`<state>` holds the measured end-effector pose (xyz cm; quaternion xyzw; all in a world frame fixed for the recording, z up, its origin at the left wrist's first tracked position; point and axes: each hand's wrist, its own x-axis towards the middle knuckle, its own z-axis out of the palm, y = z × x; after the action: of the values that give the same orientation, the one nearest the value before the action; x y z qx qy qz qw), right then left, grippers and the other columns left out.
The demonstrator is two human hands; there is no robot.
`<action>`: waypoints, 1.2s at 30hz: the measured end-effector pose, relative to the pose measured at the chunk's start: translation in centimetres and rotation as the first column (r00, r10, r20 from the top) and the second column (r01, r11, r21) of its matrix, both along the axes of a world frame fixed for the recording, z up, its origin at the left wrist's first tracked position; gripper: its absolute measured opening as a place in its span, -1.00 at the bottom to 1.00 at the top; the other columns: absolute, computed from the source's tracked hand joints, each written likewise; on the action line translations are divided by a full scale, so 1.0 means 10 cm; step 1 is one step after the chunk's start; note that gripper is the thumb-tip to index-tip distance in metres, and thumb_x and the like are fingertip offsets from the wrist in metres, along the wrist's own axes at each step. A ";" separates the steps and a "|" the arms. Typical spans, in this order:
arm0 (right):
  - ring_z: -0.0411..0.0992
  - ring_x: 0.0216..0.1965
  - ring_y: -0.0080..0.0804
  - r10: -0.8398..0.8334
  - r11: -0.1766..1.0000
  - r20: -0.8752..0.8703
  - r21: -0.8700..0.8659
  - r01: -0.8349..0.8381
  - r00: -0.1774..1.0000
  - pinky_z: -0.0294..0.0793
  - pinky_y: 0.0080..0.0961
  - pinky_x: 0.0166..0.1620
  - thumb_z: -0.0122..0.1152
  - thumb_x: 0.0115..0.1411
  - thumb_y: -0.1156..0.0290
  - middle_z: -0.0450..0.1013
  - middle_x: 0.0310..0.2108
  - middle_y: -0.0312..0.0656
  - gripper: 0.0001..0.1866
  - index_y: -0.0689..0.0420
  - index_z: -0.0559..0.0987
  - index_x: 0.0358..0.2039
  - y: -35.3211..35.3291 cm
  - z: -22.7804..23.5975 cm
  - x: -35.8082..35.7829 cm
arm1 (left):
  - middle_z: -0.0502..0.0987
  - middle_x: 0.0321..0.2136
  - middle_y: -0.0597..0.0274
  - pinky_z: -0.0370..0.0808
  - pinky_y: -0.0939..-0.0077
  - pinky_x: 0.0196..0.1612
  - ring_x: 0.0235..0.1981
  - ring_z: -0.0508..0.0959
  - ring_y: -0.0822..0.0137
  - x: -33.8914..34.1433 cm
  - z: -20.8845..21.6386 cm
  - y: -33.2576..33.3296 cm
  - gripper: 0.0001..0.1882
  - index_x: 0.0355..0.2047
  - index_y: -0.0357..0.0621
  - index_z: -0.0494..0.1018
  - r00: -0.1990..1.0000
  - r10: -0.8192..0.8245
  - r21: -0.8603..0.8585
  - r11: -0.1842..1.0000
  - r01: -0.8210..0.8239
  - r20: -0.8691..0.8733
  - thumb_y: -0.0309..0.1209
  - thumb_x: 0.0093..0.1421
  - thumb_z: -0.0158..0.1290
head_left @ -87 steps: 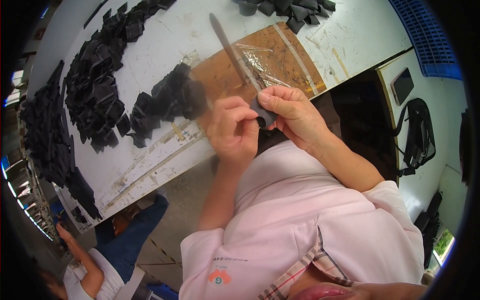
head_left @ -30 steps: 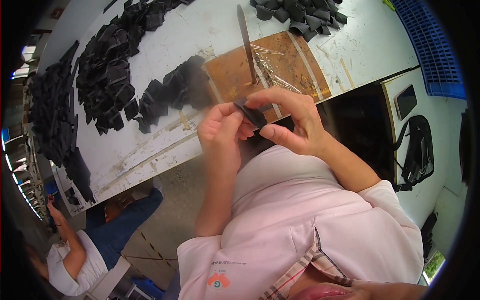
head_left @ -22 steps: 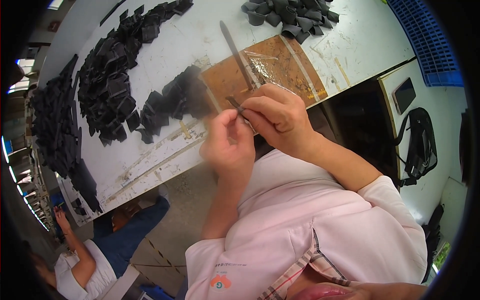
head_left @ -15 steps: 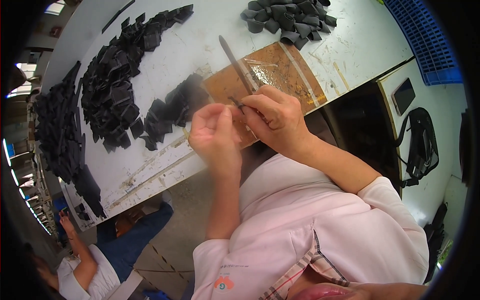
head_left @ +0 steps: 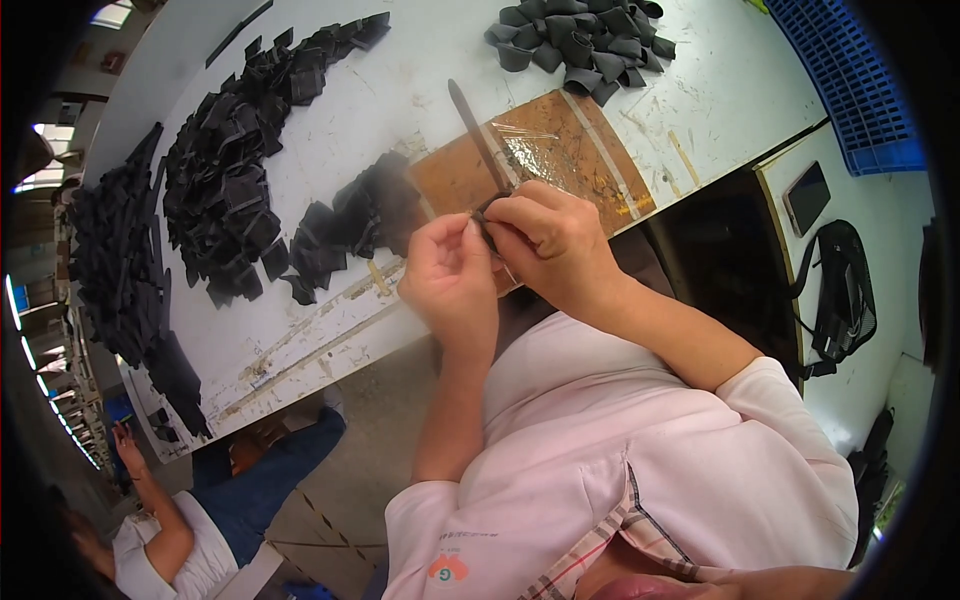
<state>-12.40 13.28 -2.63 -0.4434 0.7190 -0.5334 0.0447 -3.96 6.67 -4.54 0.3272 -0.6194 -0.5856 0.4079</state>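
Observation:
Above the near edge of the table, my left hand [head_left: 455, 270] and my right hand [head_left: 560, 245] meet. Both have their fingers closed in a pinch on a small black fabric piece [head_left: 486, 224], mostly hidden by the fingers. Just beyond them lies a brown board [head_left: 450, 172] with tape strips and a shiny film patch. A long, narrow dark strip [head_left: 470, 120] extends across it, away from my hands. Left of the board, a small heap of flat black pieces [head_left: 325, 235] sits on the white table [head_left: 400, 90].
A larger pile of flat black pieces [head_left: 225, 170] and a pile of black strips [head_left: 115, 240] cover the left. Curled grey pieces [head_left: 580, 40] lie at the back. To the right are a blue crate [head_left: 850, 90], a phone [head_left: 806, 197] and a black mesh bag [head_left: 845, 295]. Another person [head_left: 185, 530] sits lower left.
My left hand has moved slightly right, up against my right hand, and its fingers now pinch the black piece. The right hand has barely shifted.

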 end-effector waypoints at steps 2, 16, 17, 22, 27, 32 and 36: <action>0.37 -0.60 -0.26 -0.039 0.993 -0.257 0.097 0.066 0.966 0.38 -0.43 -0.55 0.15 -0.11 0.53 0.32 -0.63 -0.18 -0.94 0.22 0.50 -0.55 -0.03 -0.05 0.02 | 0.44 -0.61 0.25 0.31 0.79 -0.66 -0.71 0.38 0.58 -0.03 0.00 0.03 -0.94 -0.43 -0.31 0.36 0.992 0.104 -0.194 0.977 -0.089 0.068 -0.58 0.07 0.02; 0.15 -0.64 -0.69 0.336 0.930 0.936 -0.348 -0.122 -0.109 0.13 -0.74 -0.64 0.13 0.04 0.48 0.28 -0.62 -0.37 -0.91 0.23 0.46 -0.50 0.02 0.17 -0.32 | 0.38 -0.48 0.27 0.26 0.81 -0.69 -0.63 0.34 0.64 -0.13 0.40 0.01 -0.86 -0.37 -0.34 0.32 0.994 -0.047 0.026 0.998 0.050 -0.099 -0.69 0.01 -0.08; 0.14 -0.64 -0.70 0.408 0.895 0.889 -0.434 -0.099 -0.207 0.11 -0.76 -0.64 0.12 0.06 0.45 0.26 -0.63 -0.37 -0.89 0.21 0.44 -0.52 0.01 0.19 -0.31 | 0.39 -0.48 0.26 0.32 0.78 -0.66 -0.60 0.39 0.61 -0.17 0.37 0.00 -0.90 -0.39 -0.34 0.33 0.999 0.005 -0.183 0.983 -0.014 -0.049 -0.67 0.03 -0.07; 0.09 -0.64 -0.75 0.323 0.923 0.917 -0.250 -0.291 0.234 0.05 -0.82 -0.63 0.05 0.14 0.24 0.19 -0.66 -0.44 -0.74 0.12 0.39 -0.59 0.01 0.48 -0.39 | 0.43 -0.49 0.19 0.21 0.78 -0.77 -0.78 0.28 0.63 -0.27 0.61 0.04 -0.92 -0.38 -0.33 0.33 0.983 0.027 0.116 0.993 -0.006 -0.182 -0.65 0.06 -0.09; 0.07 -0.64 -0.79 0.389 0.900 0.717 -0.163 -0.404 0.578 0.02 -0.84 -0.63 0.06 0.14 0.24 0.20 -0.66 -0.47 -0.73 0.14 0.42 -0.58 -0.15 0.91 -0.60 | 0.46 -0.43 -0.07 0.00 0.79 -0.87 -0.92 0.11 0.65 -0.19 0.97 -0.39 -0.85 -0.31 -0.35 0.30 0.547 -0.019 0.512 0.325 0.795 -0.837 -0.60 0.11 -0.22; 0.02 -0.70 -0.76 0.469 0.833 0.835 -0.309 -0.459 0.289 -0.06 -0.76 -0.70 0.09 0.11 0.16 0.19 -0.72 -0.46 -0.67 0.19 0.49 -0.56 -0.34 0.66 -0.68 | 0.45 -0.41 -0.13 -0.01 0.80 -0.88 -0.91 0.10 0.64 -0.24 0.68 -0.55 -0.81 -0.29 -0.46 0.28 0.517 0.099 0.527 0.167 0.834 -0.850 -0.54 0.15 -0.22; 0.02 -0.71 -0.76 0.507 0.823 0.783 -0.314 -0.474 0.361 -0.07 -0.79 -0.69 0.12 0.10 0.18 0.19 -0.73 -0.45 -0.69 0.19 0.49 -0.57 -0.35 0.70 -0.74 | 0.44 -0.43 -0.16 0.00 0.79 -0.88 -0.90 0.12 0.63 -0.27 0.75 -0.55 -0.81 -0.32 -0.51 0.27 0.476 0.148 0.494 0.131 0.860 -0.867 -0.55 0.14 -0.22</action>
<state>-19.80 9.81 4.41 -0.3236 0.4305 -0.6520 0.5337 -6.69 1.15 2.92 0.0193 0.0421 -0.9870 0.1540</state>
